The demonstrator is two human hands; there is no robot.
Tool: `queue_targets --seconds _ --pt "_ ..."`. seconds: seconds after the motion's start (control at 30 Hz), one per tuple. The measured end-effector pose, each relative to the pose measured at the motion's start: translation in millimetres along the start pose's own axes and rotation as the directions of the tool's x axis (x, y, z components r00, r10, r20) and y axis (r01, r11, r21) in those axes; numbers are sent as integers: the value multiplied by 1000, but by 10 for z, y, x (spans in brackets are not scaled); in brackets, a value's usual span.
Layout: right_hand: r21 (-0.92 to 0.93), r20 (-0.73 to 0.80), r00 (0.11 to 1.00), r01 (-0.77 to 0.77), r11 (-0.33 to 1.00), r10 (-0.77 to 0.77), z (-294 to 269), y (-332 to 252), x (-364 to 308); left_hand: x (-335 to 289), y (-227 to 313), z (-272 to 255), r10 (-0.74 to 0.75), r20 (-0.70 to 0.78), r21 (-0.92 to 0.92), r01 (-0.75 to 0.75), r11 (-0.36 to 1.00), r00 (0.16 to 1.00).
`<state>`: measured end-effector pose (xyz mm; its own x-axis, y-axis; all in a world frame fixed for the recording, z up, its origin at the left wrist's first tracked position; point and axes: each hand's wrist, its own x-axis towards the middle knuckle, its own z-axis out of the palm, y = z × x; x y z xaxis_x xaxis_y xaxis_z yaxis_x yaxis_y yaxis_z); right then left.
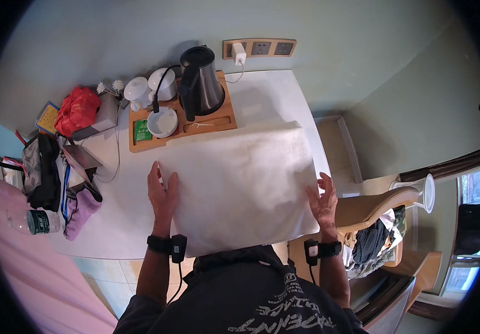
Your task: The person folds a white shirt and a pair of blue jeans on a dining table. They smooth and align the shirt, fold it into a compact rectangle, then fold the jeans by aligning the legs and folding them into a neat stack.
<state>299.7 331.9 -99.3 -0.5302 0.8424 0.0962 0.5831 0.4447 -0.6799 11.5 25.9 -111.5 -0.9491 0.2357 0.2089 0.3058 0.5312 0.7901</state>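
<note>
A white folded cloth [245, 189], broad and roughly rectangular, lies on the white table right in front of me. At its left edge my left hand [163, 192] stands upright with the thumb apart from the fingers. My right hand [322, 201] is beside the right edge, its fingers spread, with the fingertips close against the cloth. Both hands are open and hold nothing. Whether either palm presses on the cloth, I cannot tell. The far edge of the cloth reaches the front of a wooden tray [140, 143].
On the tray are a steel kettle [211, 89], white lidded cups [165, 83], a white bowl [162, 122] and a green packet [142, 131]. A red bag [77, 111], a black pouch [42, 167] and a plastic bottle [42, 221] crowd the left. A chair [371, 207] with clothes stands right.
</note>
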Motion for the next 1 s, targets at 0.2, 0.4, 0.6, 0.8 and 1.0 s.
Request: queue_targets --seconds 0.2,0.4,0.6,0.8,1.0 --pt "87 143 987 -86 993 73 337 99 503 426 61 112 -224 122 -141 241 960 967" --pt "47 86 995 -52 998 48 445 -279 905 596 66 139 -190 137 -164 211 964 972" --pt "582 171 983 -157 798 68 406 -219 1095 623 136 137 -254 197 -538 321 780 947" --pt "-36 -7 1000 -8 999 8 649 -180 1094 676 -49 361 -107 56 -32 109 994 993" --pt "-281 -77 920 349 894 -384 608 -568 1025 556 359 315 346 98 252 -359 899 933"
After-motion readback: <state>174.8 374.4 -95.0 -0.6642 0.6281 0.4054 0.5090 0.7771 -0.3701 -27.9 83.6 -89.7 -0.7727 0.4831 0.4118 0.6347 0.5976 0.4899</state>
